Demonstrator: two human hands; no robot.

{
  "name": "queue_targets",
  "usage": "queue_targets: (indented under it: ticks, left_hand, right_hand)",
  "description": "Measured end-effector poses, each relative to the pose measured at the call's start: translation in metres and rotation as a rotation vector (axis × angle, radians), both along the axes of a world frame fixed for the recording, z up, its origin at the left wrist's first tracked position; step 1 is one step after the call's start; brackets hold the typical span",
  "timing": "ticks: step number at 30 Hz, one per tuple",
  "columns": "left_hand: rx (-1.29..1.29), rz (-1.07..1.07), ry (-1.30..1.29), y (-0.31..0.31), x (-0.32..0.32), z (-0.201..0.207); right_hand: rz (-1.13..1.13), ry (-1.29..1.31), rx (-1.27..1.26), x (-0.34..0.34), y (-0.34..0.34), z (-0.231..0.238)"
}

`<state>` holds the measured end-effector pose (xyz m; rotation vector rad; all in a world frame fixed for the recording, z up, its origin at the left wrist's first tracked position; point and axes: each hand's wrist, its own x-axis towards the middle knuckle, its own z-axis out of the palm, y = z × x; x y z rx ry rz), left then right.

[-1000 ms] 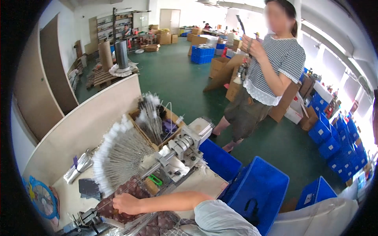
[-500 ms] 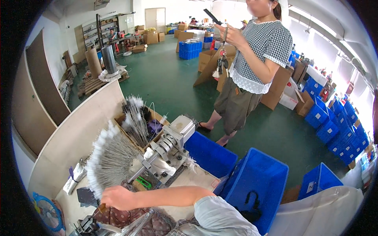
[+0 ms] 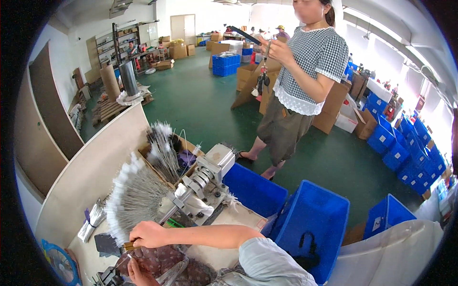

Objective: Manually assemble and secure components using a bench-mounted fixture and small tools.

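Note:
My right hand (image 3: 147, 234) reaches across from the lower right. Its fingers are closed on a small brass-coloured piece (image 3: 128, 246), whose exact kind I cannot make out. Just below it, my left hand (image 3: 139, 273) pinches a thin pale piece, mostly hidden by the fingers. Both hands are over a brown dotted quilted cloth (image 3: 162, 260). Beyond my right hand, a large fan of thin wire brushes (image 3: 136, 195) with white bristle tips lies on the table. A small dark metal fixture (image 3: 109, 276) stands left of my left hand.
A motor-driven machine (image 3: 205, 176) with a shaft stands beyond my right forearm. Blue bins (image 3: 310, 224) are at the right. A cardboard box (image 3: 164, 152) holds more brushes. A blue round fan (image 3: 59, 262) sits at lower left. A person (image 3: 305, 71) stands across, holding a phone and keys.
My left hand has come into view at the bottom, near the right hand. My right hand has shifted slightly right, and the brass-coloured piece shows more clearly. The view has shifted a little.

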<state>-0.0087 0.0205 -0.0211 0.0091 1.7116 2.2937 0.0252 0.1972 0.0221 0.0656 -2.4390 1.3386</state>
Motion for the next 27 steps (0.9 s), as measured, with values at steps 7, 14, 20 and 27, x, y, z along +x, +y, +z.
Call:
queue_targets:
  ticks: [7, 14, 20, 27]
  left_hand:
    - [-0.079, -0.091, 0.033, 0.008, 0.012, 0.021]
    - [-0.052, -0.168, 0.009, 0.017, 0.0, 0.012]
    - [0.071, -0.086, 0.016, -0.017, -0.039, -0.033]
    - [0.197, 0.088, -0.094, -0.022, -0.012, 0.007]
  right_hand:
    - [0.124, -0.059, -0.123, -0.005, 0.01, 0.008]
    - [0.193, -0.072, -0.021, 0.006, 0.012, 0.006]
    - [0.265, -0.114, 0.193, -0.004, -0.012, 0.017]
    - [0.017, 0.129, 0.584, -0.043, -0.043, 0.033]
